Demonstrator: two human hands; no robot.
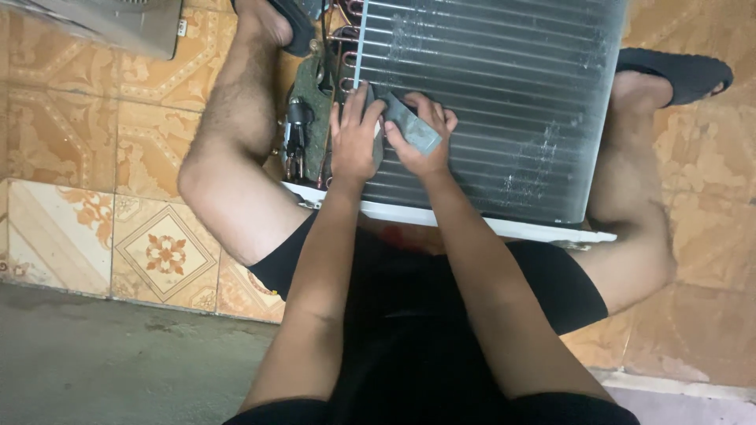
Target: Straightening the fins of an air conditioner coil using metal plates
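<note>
Forearms first: I log two bare forearms running up from 6 o'clock over black shorts. Left hand, just above centre: palm down and fingers spread flat on the left edge of the finned coil, grasping nothing that I can make out. Right hand, touching the left at its 3 o'clock: fingers clenched around a small flat grey block, which lies tilted against the fins. Finned coil: grey metal, ribbed, filling the frame from 12 to 2 o'clock, resting on a white base between the bent knees. Copper tube bends: at the coil's 9 o'clock side, beside a dark valve cluster. Black sandal at 2 o'clock; second sandal at 12. Patterned orange floor tiles at 9 o'clock.
</note>
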